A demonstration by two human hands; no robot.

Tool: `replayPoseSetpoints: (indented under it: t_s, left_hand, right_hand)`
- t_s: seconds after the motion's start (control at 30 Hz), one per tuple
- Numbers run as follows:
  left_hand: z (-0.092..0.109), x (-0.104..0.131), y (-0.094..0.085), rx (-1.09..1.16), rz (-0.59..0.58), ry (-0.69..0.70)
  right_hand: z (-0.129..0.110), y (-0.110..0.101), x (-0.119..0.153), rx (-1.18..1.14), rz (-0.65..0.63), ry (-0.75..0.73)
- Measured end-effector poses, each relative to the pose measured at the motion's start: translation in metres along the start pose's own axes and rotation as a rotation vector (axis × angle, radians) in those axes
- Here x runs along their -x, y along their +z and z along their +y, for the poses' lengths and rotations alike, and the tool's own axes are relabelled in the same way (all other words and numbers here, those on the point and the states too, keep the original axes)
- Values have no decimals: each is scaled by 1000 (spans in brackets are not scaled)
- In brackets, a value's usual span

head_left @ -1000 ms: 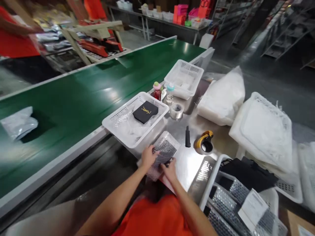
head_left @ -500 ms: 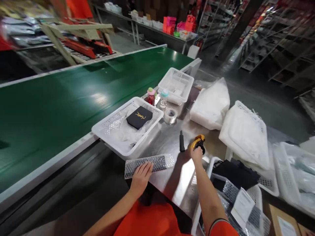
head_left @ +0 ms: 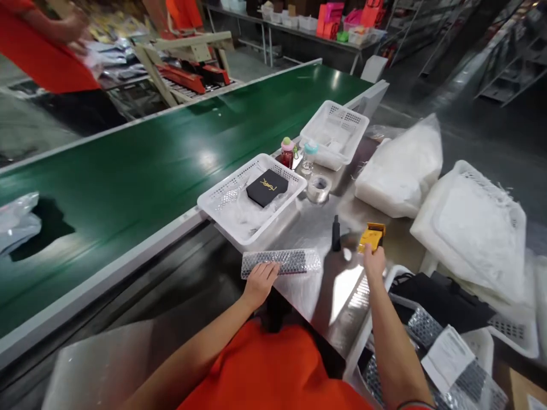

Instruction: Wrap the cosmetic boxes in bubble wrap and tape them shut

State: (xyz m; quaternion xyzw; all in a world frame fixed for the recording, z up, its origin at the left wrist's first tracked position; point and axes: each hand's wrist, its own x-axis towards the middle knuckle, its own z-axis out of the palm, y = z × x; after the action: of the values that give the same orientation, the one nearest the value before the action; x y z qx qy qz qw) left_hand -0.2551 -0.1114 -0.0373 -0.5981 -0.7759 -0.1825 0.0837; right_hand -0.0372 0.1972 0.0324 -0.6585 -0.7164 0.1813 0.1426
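A long bubble-wrapped package (head_left: 294, 261) lies along the near edge of the metal table. My left hand (head_left: 261, 283) holds its left part, fingers curled over the top; the thumb is partly hidden. To the right, my right hand (head_left: 374, 259) grips a yellow tape dispenser (head_left: 371, 236) just over the tabletop. A black box cutter (head_left: 336, 233) lies left of the dispenser. Farther back, a roll of clear tape (head_left: 318, 188) rests on the table.
A white basket (head_left: 209, 200) with a black box (head_left: 267, 188) and plastic wrap stands beside the green conveyor belt (head_left: 128, 182). Two bottles and another white basket (head_left: 359, 128) are behind. White foam sheets (head_left: 397, 176) and a basket of wrapped packages (head_left: 397, 279) sit right. A person stands beyond the belt.
The view has turned left. My right hand has tilted the tape dispenser, so its broad yellow side shows. My left hand stays on the package. A silvery bag now shows on the belt at left.
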Motion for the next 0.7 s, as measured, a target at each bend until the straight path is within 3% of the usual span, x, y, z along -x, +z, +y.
replayPoseSetpoints:
  t_s: [0.13,0.23,0.3,0.37,0.47,0.7]
  left_hand:
    - [-6,0,2,61,45,50]
    - [-9,1,5,105,56,63]
    - [-11,1,6,130,44,73]
    - [-14,1,6,161,24,81]
    - [-16,-1,4,213,-18,62]
    - [-13,-9,-19,212,-113,-23]
  right_hand:
    - [-15,-39,100,-344,72,38]
    - [-50,-39,183,-772,-8,130]
    - [-79,-26,219,-881,-107,168]
    - [-106,-11,237,-890,-166,153]
    - [-129,10,240,-837,-189,128]
    - [-122,30,245,-678,-176,94]
